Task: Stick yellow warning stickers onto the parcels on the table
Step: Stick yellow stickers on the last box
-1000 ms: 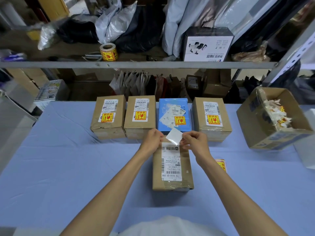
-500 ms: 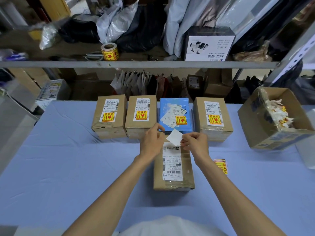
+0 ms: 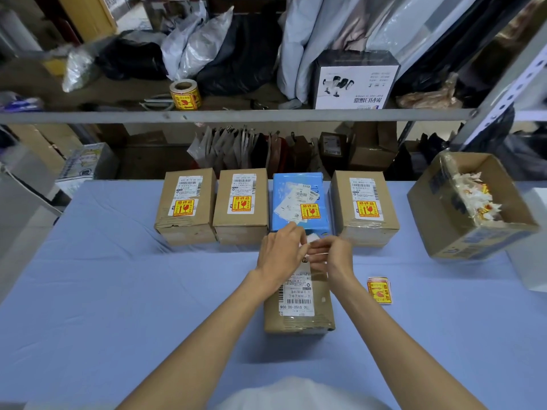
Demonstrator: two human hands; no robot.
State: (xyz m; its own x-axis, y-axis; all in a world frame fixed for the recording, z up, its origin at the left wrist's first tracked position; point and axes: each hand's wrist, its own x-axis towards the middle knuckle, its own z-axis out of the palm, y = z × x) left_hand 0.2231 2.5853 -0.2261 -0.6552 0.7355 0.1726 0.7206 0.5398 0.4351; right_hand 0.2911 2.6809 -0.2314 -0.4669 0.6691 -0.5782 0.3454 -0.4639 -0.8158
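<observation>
**Two hands pinch a small slip above an unlabelled-looking parcel**

Both hands meet over the far end of a brown parcel (image 3: 299, 303) lying on a blue table cloth (image 3: 118, 291). The left hand (image 3: 281, 253) and right hand (image 3: 334, 255) each have curled fingers pinching one small white slip (image 3: 313, 238) between them. Its face cannot be seen. The parcel under the hands shows only a white shipping label.

Just beyond the hands stands a row of four parcels, side by side. Three are brown: (image 3: 186, 205), (image 3: 241, 202) and (image 3: 365, 205). One is a blue parcel (image 3: 300, 199), straight ahead of the hands. Each of the four bears one yellow warning sticker.

Near the right hand, on its outer side, lies one small stack of yellow stickers (image 3: 379, 290). Farther right sits one open cardboard box (image 3: 470, 241) holding paper scraps, near the table's right edge. One sticker roll (image 3: 185, 94) stands on a shelf (image 3: 236, 116) beyond the row.

Blue cloth stretches wide to the left of the left hand.
</observation>
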